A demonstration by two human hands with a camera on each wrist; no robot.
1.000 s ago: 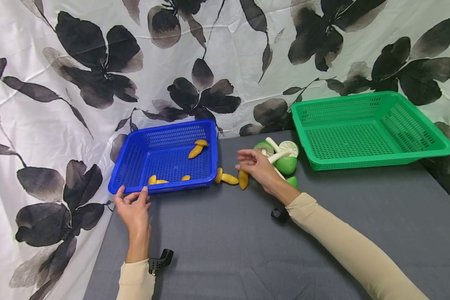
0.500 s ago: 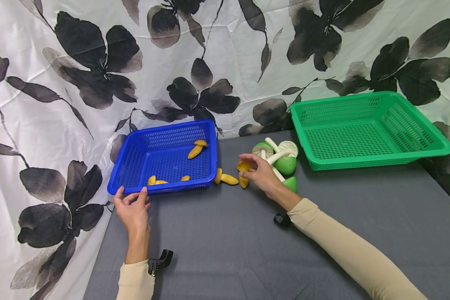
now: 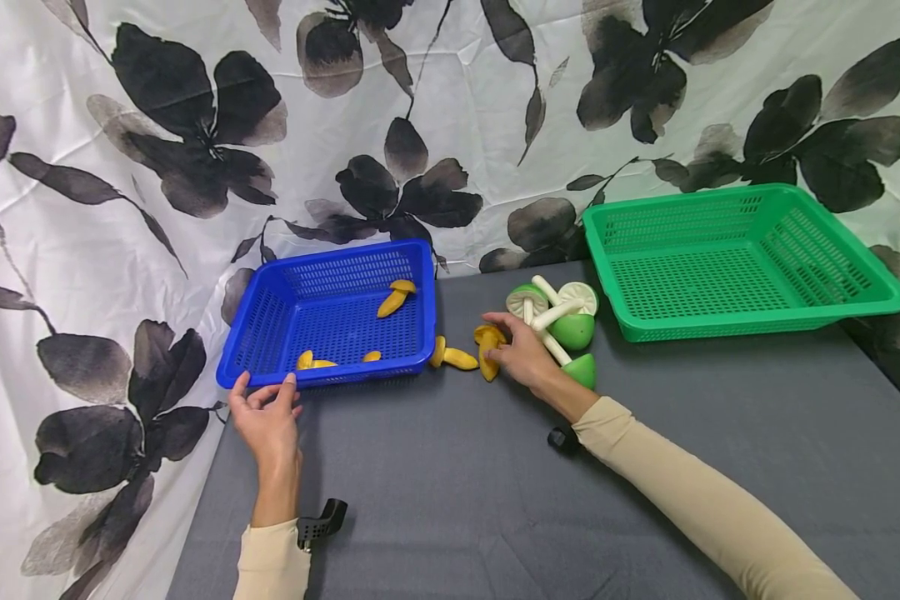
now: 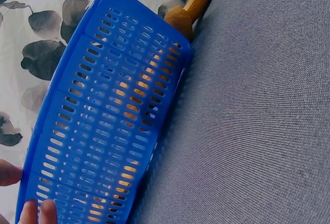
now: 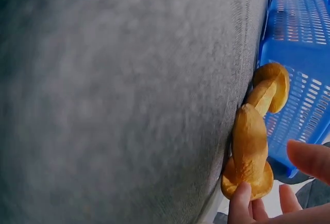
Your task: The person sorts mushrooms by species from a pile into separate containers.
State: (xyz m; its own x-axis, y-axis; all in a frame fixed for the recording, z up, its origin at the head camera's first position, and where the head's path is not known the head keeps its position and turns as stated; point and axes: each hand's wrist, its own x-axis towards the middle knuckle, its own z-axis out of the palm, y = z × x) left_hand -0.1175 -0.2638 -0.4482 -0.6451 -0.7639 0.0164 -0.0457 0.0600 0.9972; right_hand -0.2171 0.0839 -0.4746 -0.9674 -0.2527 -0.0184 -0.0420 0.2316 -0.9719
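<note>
My left hand [image 3: 264, 421] holds the near rim of a blue plastic basket [image 3: 330, 252] near its left corner; fingertips [image 4: 38, 212] lie against its outer wall in the left wrist view. Several yellow toy mushrooms [image 3: 396, 297] lie inside. My right hand [image 3: 528, 354] is at another yellow mushroom [image 5: 250, 144] on the table, a fingertip overlapping its cap in the right wrist view, while another digit [image 5: 309, 157] stands apart from it. One more yellow mushroom [image 3: 453, 357] lies between that one and the basket's right side.
Several green-capped mushrooms with white stems [image 3: 572, 331] lie piled just beyond and beside my right hand. A green plastic basket [image 3: 727, 333] stands at the back right with nothing in it. The table [image 3: 450, 483] has a grey cloth; a flowered curtain [image 3: 435, 125] hangs behind.
My right hand has come down and slightly toward me from above the yellow mushroom, so its cap now shows between my fingers. My left hand has stayed at the blue basket's rim.
</note>
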